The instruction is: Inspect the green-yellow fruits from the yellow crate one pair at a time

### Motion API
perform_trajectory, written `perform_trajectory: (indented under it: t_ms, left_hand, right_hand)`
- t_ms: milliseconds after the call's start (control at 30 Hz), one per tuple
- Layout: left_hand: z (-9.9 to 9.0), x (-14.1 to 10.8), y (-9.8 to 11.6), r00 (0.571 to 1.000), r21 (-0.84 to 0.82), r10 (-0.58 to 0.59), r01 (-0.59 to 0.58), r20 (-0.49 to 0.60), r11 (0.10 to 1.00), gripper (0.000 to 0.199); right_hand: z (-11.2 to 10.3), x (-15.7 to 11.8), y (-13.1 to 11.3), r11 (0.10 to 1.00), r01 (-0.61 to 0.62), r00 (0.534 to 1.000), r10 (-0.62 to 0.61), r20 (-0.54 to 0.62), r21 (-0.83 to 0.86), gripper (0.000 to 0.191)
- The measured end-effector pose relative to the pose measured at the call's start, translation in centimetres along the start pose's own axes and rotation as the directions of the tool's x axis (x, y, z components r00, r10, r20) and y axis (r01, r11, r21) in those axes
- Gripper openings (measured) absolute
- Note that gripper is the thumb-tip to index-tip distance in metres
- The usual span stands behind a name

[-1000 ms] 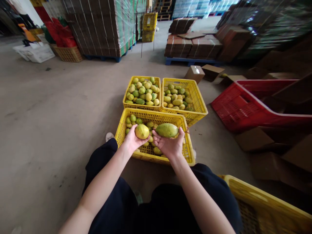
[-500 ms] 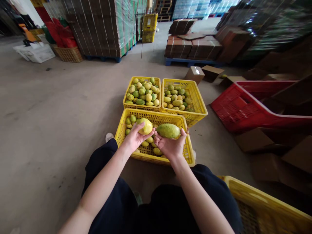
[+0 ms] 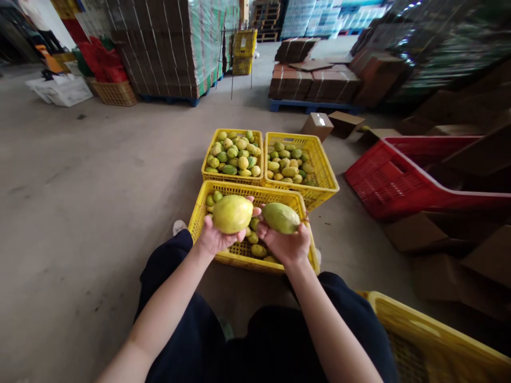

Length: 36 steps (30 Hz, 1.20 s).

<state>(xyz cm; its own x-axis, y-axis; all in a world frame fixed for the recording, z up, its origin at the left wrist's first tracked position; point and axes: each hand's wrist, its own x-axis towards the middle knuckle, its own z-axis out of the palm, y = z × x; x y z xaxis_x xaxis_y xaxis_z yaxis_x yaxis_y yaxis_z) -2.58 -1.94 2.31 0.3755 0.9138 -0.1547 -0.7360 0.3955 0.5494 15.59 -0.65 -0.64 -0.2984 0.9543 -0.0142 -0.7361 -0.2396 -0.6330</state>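
Observation:
My left hand (image 3: 217, 239) holds a yellow papaya (image 3: 232, 214), its fingers curled around the fruit from below. A greener papaya (image 3: 281, 217) rests in my right hand (image 3: 288, 243), gripped between thumb and fingers. Both fruits are held side by side, a small gap apart, above the near yellow crate (image 3: 255, 186). Inside that crate lie several more papayas (image 3: 258, 250), partly hidden by my hands. Behind it stand two more yellow crates of fruit, the left crate (image 3: 204, 169) piled high and the right crate (image 3: 325, 165) less full.
To the right are a large red crate (image 3: 375, 181) and open cardboard boxes (image 3: 415, 234). Another yellow crate (image 3: 431, 330) sits by my right leg. Farther back stand wrapped pallet stacks (image 3: 159, 53) and flat cartons on a blue pallet (image 3: 311, 105). A person (image 3: 38, 21) is at the far left.
The yellow papaya in my left hand has turned from end-on to lengthwise and appears larger, and that hand has opened wider beneath it. The green papaya has tilted and shifted slightly right.

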Motion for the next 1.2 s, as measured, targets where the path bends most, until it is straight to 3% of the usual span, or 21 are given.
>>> perform_trajectory:
  t_ms: [67, 133, 233, 300, 467, 567, 767, 967, 1100, 1200]
  left_hand:
    - [0.0, -0.3, 0.2, 0.996, 0.058, 0.054, -0.058, 0.07, 0.997, 0.1]
    - [0.5, -0.6, 0.5, 0.994, 0.161, 0.085, -0.094, 0.066, 0.982, 0.097]
    - [1.7, -0.7, 0.8, 0.986, 0.281, 0.155, -0.132, -0.06, 0.951, 0.095]
    - [2.4, -0.7, 0.7, 0.964, 0.294, 0.218, -0.167, -0.151, 0.941, 0.088]
    - [2.6, -0.5, -0.2, 0.936, 0.32, 0.29, -0.218, -0.199, 0.922, 0.078]
    - [2.1, -0.3, -0.5, 0.93, 0.321, 0.297, -0.218, -0.219, 0.921, 0.078]
    - [1.3, 0.1, -0.7, 0.931, 0.449, 0.364, -0.326, 0.002, 0.832, 0.073]
    - [1.1, -0.1, -0.5, 0.931, 0.59, 0.361, -0.324, 0.059, 0.739, 0.072]
    - [1.0, -0.2, -0.7, 0.964, 0.629, 0.255, -0.241, 0.071, 0.739, 0.072]
    - [0.4, -0.1, -0.8, 0.974, 0.66, 0.207, -0.212, 0.088, 0.721, 0.073]
  right_hand:
    - [0.0, -0.3, -0.2, 0.988, 0.093, 0.996, -0.094, -0.001, -0.121, 0.063]
    - [0.2, -0.8, -0.5, 0.941, 0.19, 0.977, -0.208, -0.037, -0.279, 0.071]
    - [0.7, -1.3, -1.1, 0.82, 0.306, 0.91, -0.401, -0.105, -0.484, 0.085]
    - [1.1, -1.6, -1.4, 0.77, 0.349, 0.875, -0.472, -0.109, -0.534, 0.088]
    - [0.9, -1.6, -0.9, 0.741, 0.362, 0.889, -0.458, -0.03, -0.566, 0.099]
    - [0.3, -1.5, -0.4, 0.773, 0.361, 0.897, -0.441, -0.032, -0.522, 0.098]
    - [0.2, -1.6, -0.5, 0.893, 0.21, 0.968, -0.247, -0.044, -0.399, 0.1]
    - [-0.8, -0.7, 0.0, 0.871, 0.183, 0.963, -0.252, -0.093, -0.456, 0.075]
    - [-1.3, -0.1, 0.6, 0.895, 0.186, 0.959, -0.255, -0.123, -0.405, 0.058]
    - [-1.5, 0.1, 0.8, 0.876, 0.199, 0.947, -0.287, -0.144, -0.439, 0.055]
